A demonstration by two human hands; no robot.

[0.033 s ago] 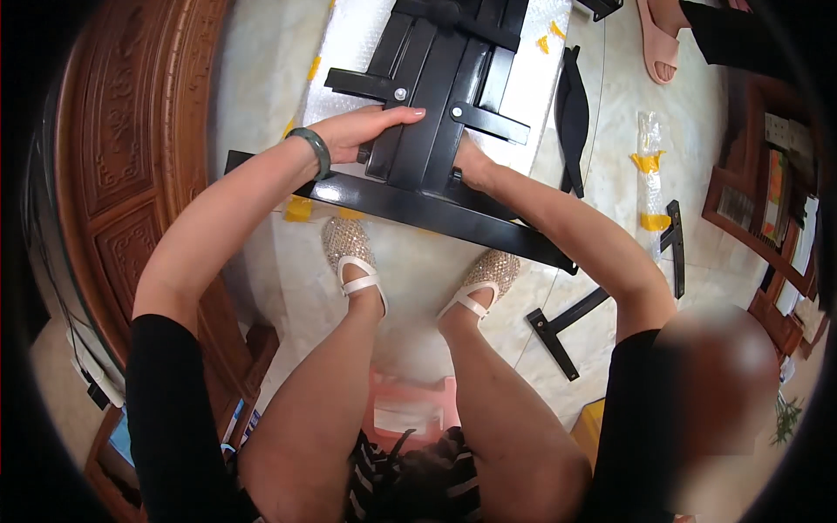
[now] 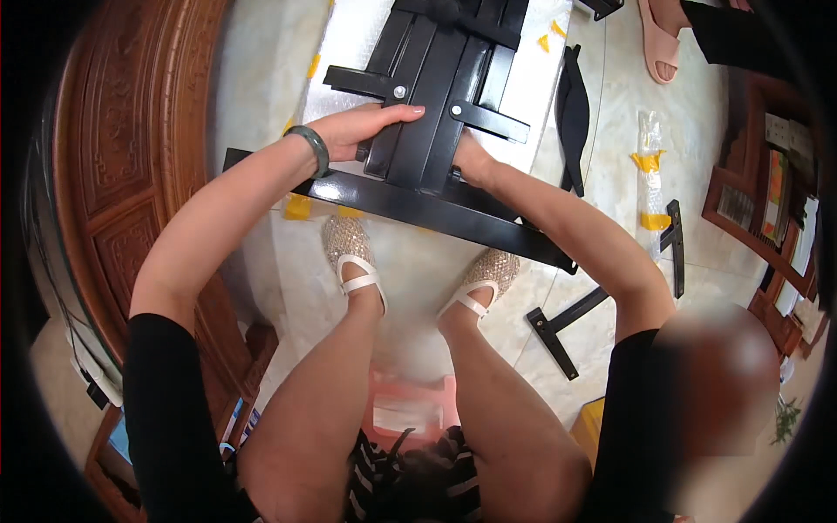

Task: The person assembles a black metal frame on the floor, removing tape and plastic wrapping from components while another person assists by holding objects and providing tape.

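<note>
A black metal frame (image 2: 418, 148) of parallel bars, with short side brackets and round bolts, lies in front of me. Its long crossbar (image 2: 410, 202) runs across the near end, above my shoes. My left hand (image 2: 362, 129) grips the frame's left side, thumb stretched over the top and the other fingers out of sight beneath. A dark green bangle circles that wrist. Against the right side, my right hand (image 2: 472, 160) reaches under the frame, its fingers hidden by the metal. A small black knob (image 2: 363, 152) shows beside the left hand.
Bubble wrap (image 2: 344, 52) with yellow tape lies under the frame. To the right are a curved black part (image 2: 572, 113), a black T-shaped bar (image 2: 558, 336) and a taped wrapped strip (image 2: 649, 174). A carved wooden cabinet (image 2: 131, 131) stands left; another person's sandalled foot (image 2: 661, 48) is at upper right.
</note>
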